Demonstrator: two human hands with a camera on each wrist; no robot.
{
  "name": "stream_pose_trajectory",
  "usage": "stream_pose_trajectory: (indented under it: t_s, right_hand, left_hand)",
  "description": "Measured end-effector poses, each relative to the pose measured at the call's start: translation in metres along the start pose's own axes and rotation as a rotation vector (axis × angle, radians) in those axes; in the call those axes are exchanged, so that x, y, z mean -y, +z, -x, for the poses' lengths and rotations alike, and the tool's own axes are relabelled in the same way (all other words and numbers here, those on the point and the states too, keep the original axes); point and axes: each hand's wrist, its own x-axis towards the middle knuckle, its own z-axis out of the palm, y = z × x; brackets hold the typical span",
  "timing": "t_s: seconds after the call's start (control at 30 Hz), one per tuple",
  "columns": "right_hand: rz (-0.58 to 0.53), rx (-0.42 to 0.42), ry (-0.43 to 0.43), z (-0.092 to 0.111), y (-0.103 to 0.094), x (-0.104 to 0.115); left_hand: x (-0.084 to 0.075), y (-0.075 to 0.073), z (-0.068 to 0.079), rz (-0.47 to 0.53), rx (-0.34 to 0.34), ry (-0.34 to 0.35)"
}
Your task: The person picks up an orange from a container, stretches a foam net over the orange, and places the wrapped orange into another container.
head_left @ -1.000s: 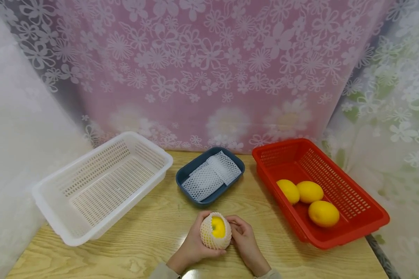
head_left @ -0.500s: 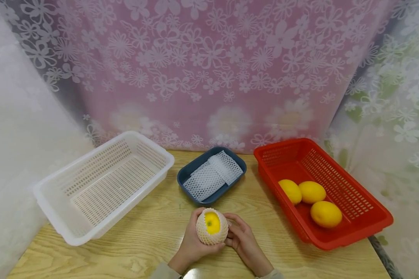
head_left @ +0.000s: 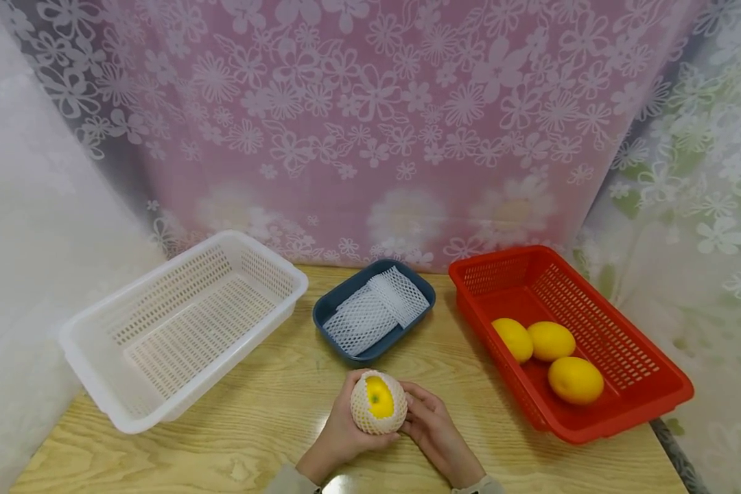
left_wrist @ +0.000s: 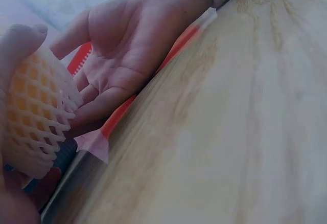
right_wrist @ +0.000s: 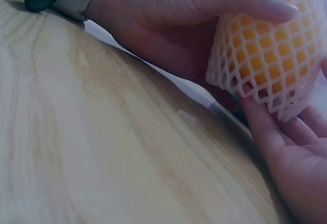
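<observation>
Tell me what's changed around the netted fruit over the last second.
The netted yellow fruit has shifted slightly away from the person and to the left. The right hand, curled beside it before, has uncurled somewhat, fingers touching the netting. Nothing was plainly let go; the left hand still grips the fruit. White basket, blue tray of nets and red basket with three yellow fruits stayed put.

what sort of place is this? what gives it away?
Probably an indoor tabletop workspace, curtained off: floral fabric hangs behind a wooden table, on which a white basket, a blue tray and a red basket are laid out.
</observation>
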Motion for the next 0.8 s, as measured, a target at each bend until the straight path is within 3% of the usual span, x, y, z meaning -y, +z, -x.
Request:
stream_pose_trajectory:
  t_s: [0.2,0.43,0.53,0.7,0.8]
  right_hand:
    - [-0.002,-0.043,0.012,-0.0017,-0.0004,0.0003]
    - [-0.010,-0.022,-0.012,-0.0015,-0.0017,-0.0007]
    - [-0.016,-0.035,-0.019,-0.0022,-0.0014,-0.0017]
    - [-0.012,-0.059,-0.009,-0.0028,-0.0001,-0.0012]
    - [-0.009,-0.034,-0.022,-0.0027,-0.0005,-0.0009]
  left_hand:
    - [-0.0043,-0.0001,-0.0004,0.034,0.013,-0.091]
    - [-0.0058,-0.0005,0.0003,0.069,0.023,-0.133]
    - [-0.0042,-0.0004,0.0009,0.035,0.022,-0.091]
    - [0.0007,-0.0001,0.0018,-0.048,0.015,0.067]
    - [0.0022,0.0004,0.0017,-0.086,0.009,0.120]
